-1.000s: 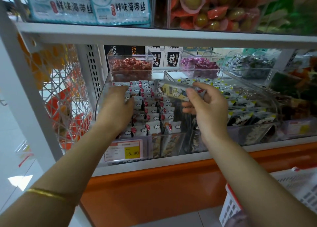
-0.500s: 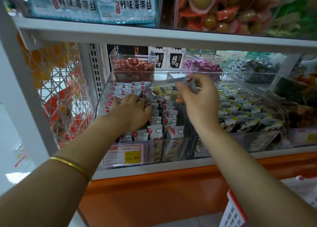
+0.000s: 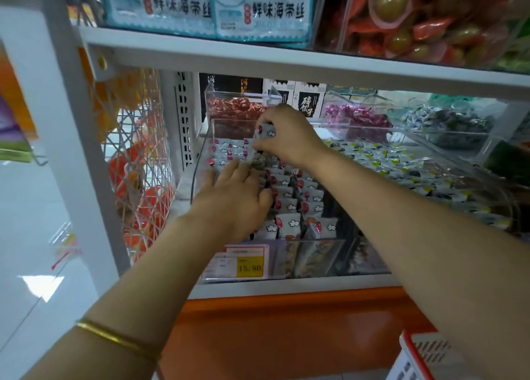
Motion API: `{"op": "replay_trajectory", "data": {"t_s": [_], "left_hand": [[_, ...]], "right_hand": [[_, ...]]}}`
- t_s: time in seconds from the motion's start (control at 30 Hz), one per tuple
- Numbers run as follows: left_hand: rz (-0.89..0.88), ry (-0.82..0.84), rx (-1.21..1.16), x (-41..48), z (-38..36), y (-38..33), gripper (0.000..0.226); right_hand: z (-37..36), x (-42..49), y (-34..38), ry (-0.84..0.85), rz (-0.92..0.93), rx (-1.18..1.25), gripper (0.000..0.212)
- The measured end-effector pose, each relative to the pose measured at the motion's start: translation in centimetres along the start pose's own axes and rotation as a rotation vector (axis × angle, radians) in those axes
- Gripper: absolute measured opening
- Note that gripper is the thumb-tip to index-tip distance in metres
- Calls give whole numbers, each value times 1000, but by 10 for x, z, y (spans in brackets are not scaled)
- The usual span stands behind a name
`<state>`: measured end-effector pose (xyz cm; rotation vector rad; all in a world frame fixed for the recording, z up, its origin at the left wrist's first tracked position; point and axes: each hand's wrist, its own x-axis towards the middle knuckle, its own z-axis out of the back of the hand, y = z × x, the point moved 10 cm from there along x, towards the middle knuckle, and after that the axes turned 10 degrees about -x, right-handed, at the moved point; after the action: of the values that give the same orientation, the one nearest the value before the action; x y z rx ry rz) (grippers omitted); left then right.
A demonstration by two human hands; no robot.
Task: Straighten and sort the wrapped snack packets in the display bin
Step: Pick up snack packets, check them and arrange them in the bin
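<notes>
Left hand (image 3: 232, 204) lies flat, fingers straight, on the rows of grey packets (image 3: 289, 204) in the clear bin (image 3: 329, 246). Right hand (image 3: 289, 138) is at the bin's back left, pinching one packet (image 3: 266, 131) held tilted above the rows. Gold bangle (image 3: 114, 336) on the left wrist. Price tag (image 3: 238, 262) reading 15.80 on the bin front. Next bin (image 3: 430, 147) to the right holds yellow-marked packets. Red basket (image 3: 415, 356) in the lower right corner. Blue bags (image 3: 258, 9) on the shelf above.

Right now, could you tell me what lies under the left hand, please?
The left hand rests flat on rows of white cloud-print snack packets in the clear bin; those directly beneath its palm are covered.
</notes>
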<state>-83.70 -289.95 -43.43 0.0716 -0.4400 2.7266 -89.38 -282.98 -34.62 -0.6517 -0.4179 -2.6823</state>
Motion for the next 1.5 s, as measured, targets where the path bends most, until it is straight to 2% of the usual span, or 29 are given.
{"op": "replay_trajectory", "data": {"t_s": [0.1, 0.23, 0.33, 0.4, 0.47, 0.53, 0.6, 0.7, 0.8, 0.87, 0.97, 1.07, 1.2, 1.37, 1.43, 1.5], "left_hand": [[35, 22, -4, -1, -4, 2, 60], [49, 35, -16, -4, -3, 4, 60], [49, 49, -5, -5, -3, 3, 61], [45, 51, -5, -5, -2, 2, 61], [45, 56, -14, -5, -3, 3, 61], [46, 60, -27, -4, -3, 3, 61], [44, 63, -39, -5, -4, 3, 61], [40, 52, -47, -5, -3, 3, 61], [36, 36, -61, -5, -2, 3, 60], [31, 33, -72, -5, -2, 3, 59], [23, 22, -100, -5, 0, 2, 59], [8, -34, -163, -5, 8, 1, 57], [-36, -238, -382, -13, 35, -1, 50], [21, -366, -745, -28, 50, 2, 39], [40, -338, -903, -33, 47, 5, 24], [73, -288, -1117, -37, 41, 8, 20]], "right_hand": [[-7, 4, 1, 62, 18, -12, 19], [-43, -1, 2, 229, 31, -33, 20], [-68, -2, 0, 358, 46, -188, 20], [-65, 5, -7, 333, -15, -104, 18], [-52, 16, -16, 215, -113, 91, 16], [-38, 27, -25, 78, -194, 154, 19], [-39, 36, -25, 64, -171, -27, 18], [-61, 38, -15, 186, -74, -371, 15], [-64, 35, -11, 165, -78, -407, 9], [-53, 34, -13, 76, -109, -251, 6], [-23, 25, -26, -116, -216, 125, 8], [11, 8, -32, -283, -244, 203, 10], [46, -35, -48, -466, -363, 381, 5], [46, -102, -57, -449, -515, 783, 9], [47, -122, -53, -448, -528, 886, 10], [47, -137, -50, -425, -537, 1000, 12]]}}
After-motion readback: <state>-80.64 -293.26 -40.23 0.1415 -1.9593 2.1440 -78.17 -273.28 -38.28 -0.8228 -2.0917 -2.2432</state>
